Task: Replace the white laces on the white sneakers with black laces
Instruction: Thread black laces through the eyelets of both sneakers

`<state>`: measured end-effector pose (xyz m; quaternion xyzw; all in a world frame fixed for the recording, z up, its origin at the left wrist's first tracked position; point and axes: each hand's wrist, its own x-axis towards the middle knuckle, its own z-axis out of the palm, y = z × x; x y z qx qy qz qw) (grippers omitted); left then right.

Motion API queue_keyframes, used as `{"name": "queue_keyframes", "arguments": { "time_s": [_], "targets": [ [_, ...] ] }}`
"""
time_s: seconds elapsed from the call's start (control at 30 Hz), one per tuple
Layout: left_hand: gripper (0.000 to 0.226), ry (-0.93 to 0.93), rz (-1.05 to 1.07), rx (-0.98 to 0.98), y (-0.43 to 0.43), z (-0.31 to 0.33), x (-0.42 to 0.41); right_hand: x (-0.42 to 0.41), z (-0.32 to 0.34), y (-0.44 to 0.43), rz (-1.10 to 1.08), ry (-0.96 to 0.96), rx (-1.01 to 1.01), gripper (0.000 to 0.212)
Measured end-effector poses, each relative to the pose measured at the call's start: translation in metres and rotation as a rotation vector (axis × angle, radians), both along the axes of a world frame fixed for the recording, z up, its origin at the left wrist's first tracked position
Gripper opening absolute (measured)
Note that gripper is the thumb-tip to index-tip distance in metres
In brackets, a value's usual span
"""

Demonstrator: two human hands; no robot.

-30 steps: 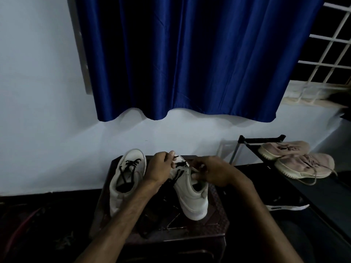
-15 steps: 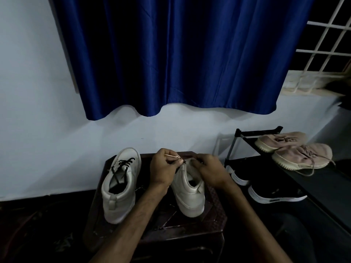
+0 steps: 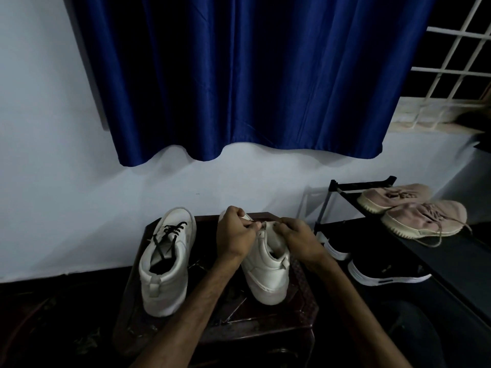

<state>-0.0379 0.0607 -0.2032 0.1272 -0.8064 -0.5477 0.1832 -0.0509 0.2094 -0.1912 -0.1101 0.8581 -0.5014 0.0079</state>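
Two forearms reach over a dark table. The left hand and right hand both grip the white sneaker at its upper, curled fingertips nearly touching.

Standing side by side on the dark bench, heels toward the camera: left white sneaker, threaded with a black lace, and right white sneaker. Gripping the top of the latter from either side, left hand and right hand, fingers curled. Pinched in the left, a pale strip, lace or tongue unclear. Behind, white wall and blue curtain. At right, shoe rack carrying pink sneakers, black sneakers lower down.
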Motion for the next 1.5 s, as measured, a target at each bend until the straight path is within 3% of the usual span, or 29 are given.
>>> {"name": "queue_keyframes", "arguments": {
  "time_s": [0.2,0.37,0.5,0.77,0.83,0.93,1.07,1.13,1.27,1.33,1.43,1.5],
  "targets": [
    [0.04,0.026,-0.005,-0.066,0.0,-0.003,0.001,0.0,0.001,0.001,0.029,-0.005,0.005,0.038],
    [0.044,0.031,0.007,-0.115,-0.001,-0.001,0.004,-0.003,0.0,0.001,0.029,-0.028,0.009,0.022],
    [0.048,0.045,0.019,-0.183,-0.002,0.001,0.008,0.002,0.0,-0.004,0.014,-0.016,0.028,0.02],
    [0.05,0.12,0.057,-0.242,0.003,-0.002,0.017,0.023,0.007,-0.025,-0.109,0.291,0.391,0.021],
    [0.05,0.118,0.026,-0.146,-0.004,-0.006,0.016,0.018,0.007,-0.018,-0.011,0.122,0.262,0.023],
    [0.048,0.126,-0.086,-0.022,-0.016,-0.012,0.01,0.014,0.008,-0.011,-0.005,-0.218,-0.246,0.028],
    [0.045,0.124,-0.221,-0.002,-0.024,-0.007,0.002,0.014,-0.011,-0.024,-0.169,-0.333,-0.471,0.008],
    [0.04,0.114,-0.257,-0.033,-0.026,-0.002,0.002,0.014,-0.019,-0.031,-0.219,-0.319,-0.477,0.003],
    [0.027,0.035,-0.296,-0.043,-0.028,0.007,0.003,0.013,-0.023,-0.043,-0.274,-0.14,-0.151,0.017],
    [0.041,-0.045,-0.331,-0.097,-0.025,0.013,0.01,0.019,-0.023,-0.052,-0.273,-0.06,-0.059,0.018],
    [0.065,-0.021,-0.35,-0.356,-0.027,0.01,0.022,0.032,-0.029,-0.061,-0.243,0.027,-0.11,0.016],
    [0.061,-0.023,-0.306,-0.417,-0.038,0.004,0.025,0.037,-0.032,-0.061,-0.316,-0.097,-0.334,0.007]
  ]
}}
